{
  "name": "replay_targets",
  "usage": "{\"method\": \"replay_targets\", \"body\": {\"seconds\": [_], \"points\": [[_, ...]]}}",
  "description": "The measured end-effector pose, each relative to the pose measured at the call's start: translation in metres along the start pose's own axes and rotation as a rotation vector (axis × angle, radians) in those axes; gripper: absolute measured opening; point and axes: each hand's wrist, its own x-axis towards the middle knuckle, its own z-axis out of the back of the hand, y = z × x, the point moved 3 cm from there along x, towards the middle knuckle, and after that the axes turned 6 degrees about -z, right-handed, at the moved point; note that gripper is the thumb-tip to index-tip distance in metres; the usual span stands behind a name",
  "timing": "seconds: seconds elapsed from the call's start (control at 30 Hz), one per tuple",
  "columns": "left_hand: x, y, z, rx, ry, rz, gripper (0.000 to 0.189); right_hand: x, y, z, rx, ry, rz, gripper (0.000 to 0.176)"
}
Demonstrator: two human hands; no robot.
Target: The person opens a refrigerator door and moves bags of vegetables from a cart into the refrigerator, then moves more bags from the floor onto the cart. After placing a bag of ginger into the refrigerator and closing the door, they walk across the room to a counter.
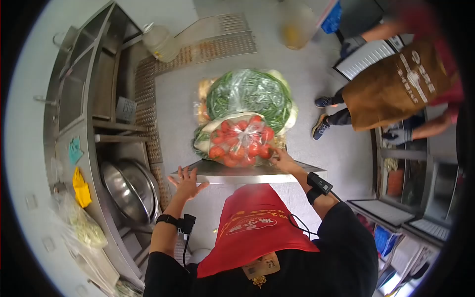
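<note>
A clear bag of tomatoes (241, 141) sits in front of me at the near end of a metal surface. Behind it lies a large plastic bag of long green vegetables (250, 96), with pale vegetables (293, 116) along its right side. My left hand (186, 184) rests at the left part of the metal edge (237, 178), fingers spread and holding nothing. My right hand (284, 161) reaches over the same edge, its extended fingertips right at the right side of the tomato bag. A small wrist device is strapped to each of my forearms.
On the right stands a co-worker in a brown apron (396, 89), gloved hands at an open cabinet. Steel shelving (94, 138) with metal bowls (128, 190) runs along the left. A plastic jug (161, 43) stands by the floor grating (222, 47).
</note>
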Motion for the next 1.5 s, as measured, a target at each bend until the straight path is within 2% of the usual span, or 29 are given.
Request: {"method": "replay_targets", "body": {"seconds": [0.03,0.07,0.17,0.27,0.37,0.4,0.5,0.6,0.7,0.8,0.9,0.93,1.03,1.13,1.23,1.33,1.43,1.5], "points": [[0.001,0.002,-0.002,-0.001,-0.009,-0.011,0.088,-0.004,0.012,0.008,-0.025,-0.105,0.027,0.062],[0.003,0.006,-0.008,-0.014,-0.041,-0.027,0.088,0.003,0.025,0.013,-0.079,-0.033,0.025,0.078],[-0.001,0.003,-0.002,-0.040,-0.039,-0.031,0.088,0.023,0.059,0.007,-0.121,-0.137,0.287,0.077],[0.001,0.006,-0.003,-0.025,-0.052,-0.032,0.088,0.037,0.104,-0.005,-0.377,-0.131,0.339,0.089],[0.004,0.007,-0.006,-0.030,-0.083,-0.043,0.089,0.047,0.132,-0.017,-0.288,0.076,0.235,0.096],[0.004,0.008,-0.007,-0.036,-0.098,-0.049,0.089,0.055,0.132,-0.022,-0.325,0.014,0.205,0.096],[0.005,0.008,-0.009,-0.046,-0.095,-0.049,0.089,0.068,0.132,-0.020,-0.290,0.018,0.142,0.092],[0.005,0.009,-0.009,-0.047,-0.100,-0.056,0.089,0.070,0.125,-0.020,-0.535,-0.036,0.154,0.076],[0.005,0.009,-0.008,-0.025,-0.080,-0.039,0.089,0.080,0.125,-0.018,-0.650,-0.202,0.409,0.060],[0.005,0.009,-0.008,-0.039,-0.087,-0.048,0.089,0.087,0.125,-0.029,-0.787,-0.208,0.476,0.049],[0.005,0.008,-0.009,-0.031,-0.104,-0.049,0.089,0.083,0.123,-0.036,-0.765,-0.213,0.584,0.047],[0.005,0.008,-0.009,-0.033,-0.093,-0.041,0.089,0.085,0.119,-0.038,-0.819,-0.082,0.506,0.049],[0.004,0.006,-0.009,-0.037,-0.064,-0.029,0.089,0.070,0.124,-0.033,-0.711,-0.116,0.455,0.058],[0.004,0.006,-0.011,-0.036,-0.050,-0.030,0.089,0.066,0.115,-0.036,-0.678,-0.040,0.368,0.064],[0.004,0.008,-0.013,-0.034,-0.049,-0.025,0.090,0.065,0.114,-0.035,-0.554,-0.072,0.461,0.062],[0.006,0.007,-0.006,-0.035,-0.041,-0.021,0.089,0.055,0.122,-0.028,-0.599,-0.008,0.444,0.061],[0.002,0.004,0.001,-0.034,-0.002,-0.006,0.087,0.041,0.114,-0.032,-0.574,-0.073,0.530,0.050],[0.003,0.004,0.003,-0.041,0.015,0.002,0.088,0.027,0.104,-0.036,-0.484,0.058,0.595,0.040]]}}
